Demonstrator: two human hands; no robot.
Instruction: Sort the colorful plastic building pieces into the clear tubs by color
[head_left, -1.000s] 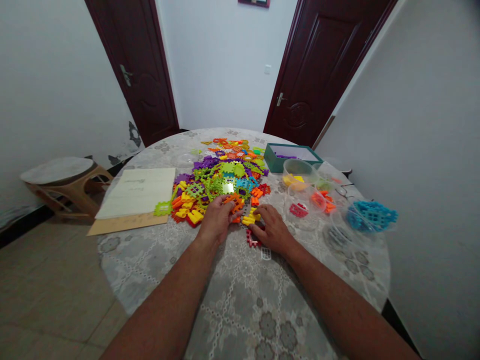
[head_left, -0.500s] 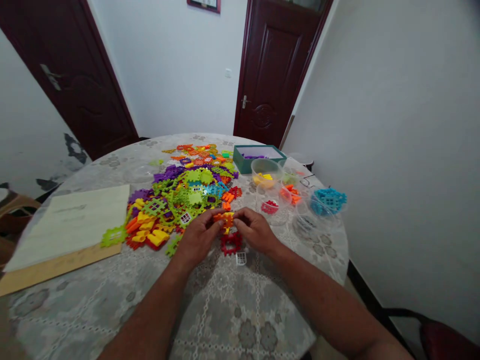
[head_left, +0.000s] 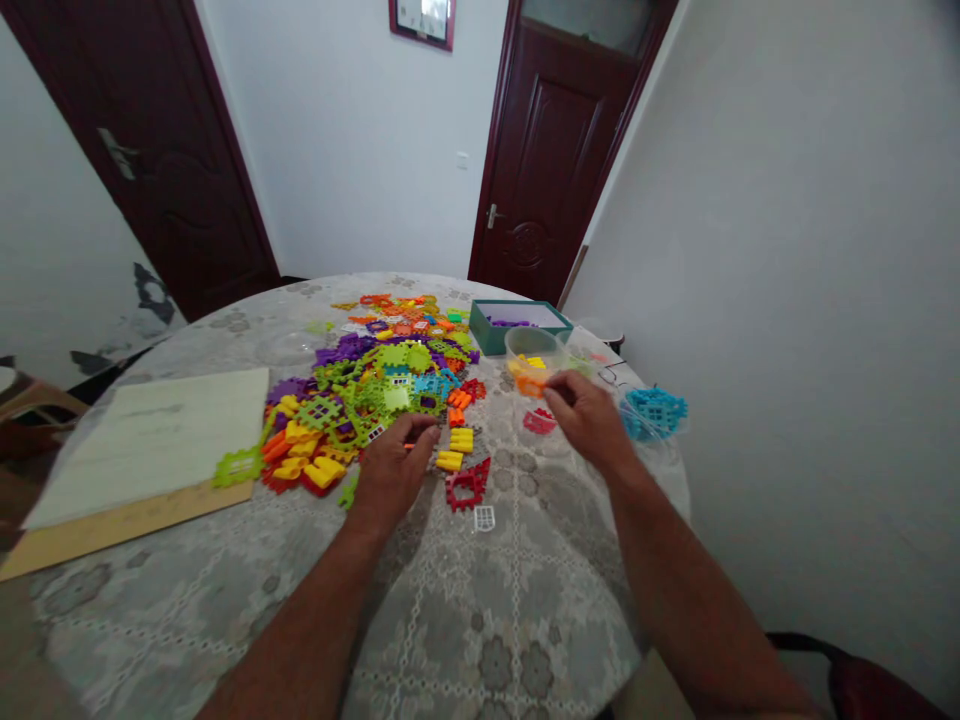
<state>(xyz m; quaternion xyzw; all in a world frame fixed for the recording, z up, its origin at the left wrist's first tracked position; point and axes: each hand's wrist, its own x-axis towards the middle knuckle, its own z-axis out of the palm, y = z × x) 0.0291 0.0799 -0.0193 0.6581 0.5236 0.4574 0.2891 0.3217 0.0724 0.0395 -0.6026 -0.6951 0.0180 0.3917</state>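
My right hand (head_left: pixel 589 418) pinches an orange plastic building piece (head_left: pixel 531 385) just in front of a clear bowl (head_left: pixel 534 345) with yellow pieces in it. My left hand (head_left: pixel 396 468) is closed at the right edge of the heap of building pieces (head_left: pixel 382 385). A thin orange sliver (head_left: pixel 409 446) shows between its thumb and fingers; the rest is hidden. Between the hands lie yellow tube pieces (head_left: pixel 456 450), a red toothed frame piece (head_left: pixel 466 485) and a small white window piece (head_left: pixel 484 518).
Blue pieces (head_left: pixel 654 412) fill a clear container at the right, and pink-red pieces (head_left: pixel 538 421) sit under my right hand. A green box (head_left: pixel 489 338) holds purple pieces. At the left, a pale sheet (head_left: pixel 150 440) lies on a brown board (head_left: pixel 135 528).
My hands have parted. The right one has moved right and away from me with an orange piece, towards the bowls. Yellow tubes and the red frame are now uncovered. The view has tilted up slightly.
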